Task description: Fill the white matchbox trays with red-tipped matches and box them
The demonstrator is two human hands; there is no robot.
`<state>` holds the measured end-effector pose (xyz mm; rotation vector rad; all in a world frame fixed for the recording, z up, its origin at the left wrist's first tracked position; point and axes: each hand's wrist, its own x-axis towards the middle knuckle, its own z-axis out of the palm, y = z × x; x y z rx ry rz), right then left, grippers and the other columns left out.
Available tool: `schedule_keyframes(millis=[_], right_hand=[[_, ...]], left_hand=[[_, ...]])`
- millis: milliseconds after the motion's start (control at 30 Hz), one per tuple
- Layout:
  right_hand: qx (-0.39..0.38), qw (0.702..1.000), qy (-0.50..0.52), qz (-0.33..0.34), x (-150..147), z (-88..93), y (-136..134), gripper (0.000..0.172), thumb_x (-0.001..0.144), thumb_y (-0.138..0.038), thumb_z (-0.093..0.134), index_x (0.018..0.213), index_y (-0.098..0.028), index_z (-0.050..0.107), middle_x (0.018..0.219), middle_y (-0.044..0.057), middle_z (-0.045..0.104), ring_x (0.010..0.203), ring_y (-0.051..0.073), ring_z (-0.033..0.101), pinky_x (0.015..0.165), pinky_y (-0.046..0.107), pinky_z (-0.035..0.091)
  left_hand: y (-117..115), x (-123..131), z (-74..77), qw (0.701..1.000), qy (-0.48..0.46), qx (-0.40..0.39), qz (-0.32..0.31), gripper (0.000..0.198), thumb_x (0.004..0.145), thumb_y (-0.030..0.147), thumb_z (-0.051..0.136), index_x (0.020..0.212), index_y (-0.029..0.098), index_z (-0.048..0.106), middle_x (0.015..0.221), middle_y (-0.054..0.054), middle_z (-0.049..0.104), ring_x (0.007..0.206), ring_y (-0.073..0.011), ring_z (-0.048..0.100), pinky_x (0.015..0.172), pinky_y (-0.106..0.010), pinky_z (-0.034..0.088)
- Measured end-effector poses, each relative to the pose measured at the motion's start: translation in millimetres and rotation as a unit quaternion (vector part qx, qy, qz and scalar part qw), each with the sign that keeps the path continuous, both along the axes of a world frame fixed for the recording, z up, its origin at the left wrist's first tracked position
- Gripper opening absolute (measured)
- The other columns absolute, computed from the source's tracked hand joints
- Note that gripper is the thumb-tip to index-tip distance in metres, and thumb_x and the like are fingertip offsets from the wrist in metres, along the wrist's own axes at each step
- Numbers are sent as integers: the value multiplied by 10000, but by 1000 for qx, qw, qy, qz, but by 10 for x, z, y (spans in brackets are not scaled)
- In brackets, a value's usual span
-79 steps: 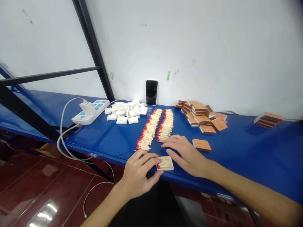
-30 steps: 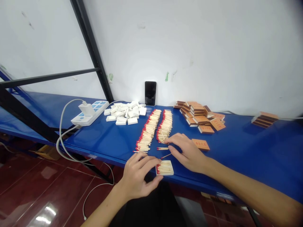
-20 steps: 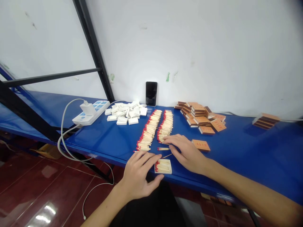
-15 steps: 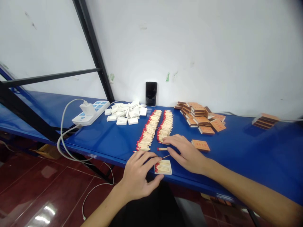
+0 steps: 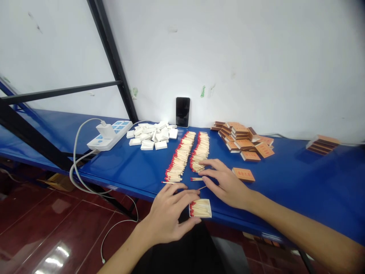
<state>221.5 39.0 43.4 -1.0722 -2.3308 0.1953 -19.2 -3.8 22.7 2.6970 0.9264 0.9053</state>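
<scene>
My left hand (image 5: pixel 174 215) is around the left side of a small white matchbox tray (image 5: pixel 208 208), its thumb at the near edge and its index finger by the far edge. Red-headed matches (image 5: pixel 198 209) lie inside the tray. My right hand (image 5: pixel 225 185) reaches over the near end of the right row of matches (image 5: pixel 200 150), fingers stretched and apart, fingertips at the matches. A single match (image 5: pixel 202 187) lies between my two hands, and a couple of loose matches (image 5: pixel 196 179) sit by my right fingertips. Left of that runs another row of matches (image 5: pixel 179 158).
White trays (image 5: pixel 154 135) are piled at the back left, beside a power strip (image 5: pixel 111 135) with a white cable. A phone (image 5: pixel 183 112) leans on the wall. Orange matchbox sleeves (image 5: pixel 242 140) are heaped right, with a single sleeve (image 5: pixel 243 174) nearer and a stack (image 5: pixel 322 145) far right.
The tray has shifted slightly right and toward me along with my left hand. My right hand's fingertips are still by the right row, with the fingers a little more spread.
</scene>
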Motion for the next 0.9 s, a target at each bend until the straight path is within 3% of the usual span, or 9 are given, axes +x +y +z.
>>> schedule_keyframes(millis=[100, 267, 900], right_hand=[[2, 1000, 2, -17, 1, 0, -1, 256, 987, -240, 498, 1091, -189, 725, 1372, 160, 557, 1261, 328, 532, 1048, 584, 456], [-3, 1000, -11, -6, 3, -12, 11, 238, 988, -241, 512, 1090, -208, 724, 1272, 140, 627, 1194, 311, 558, 988, 560, 493], [-18, 1000, -4, 13, -4, 43, -4, 232, 1002, -239, 505, 1099, -184, 709, 1134, 109, 709, 1123, 283, 575, 962, 512, 466]], left_hand=[[-7, -4, 3, 1000, 24, -6, -5, 391, 894, 388, 686, 1245, 249, 583, 1285, -5, 698, 1158, -267, 589, 1010, -424, 448], [-5, -1, 39, 997, 73, -1, -12, 426, 963, 428, 598, 1335, 227, 544, 1358, -49, 654, 1245, -274, 563, 1033, -445, 449], [-2, -11, 37, 998, 61, -12, 3, 309, 991, 374, 546, 1249, 205, 533, 1451, -97, 571, 1264, -275, 558, 1062, -446, 415]])
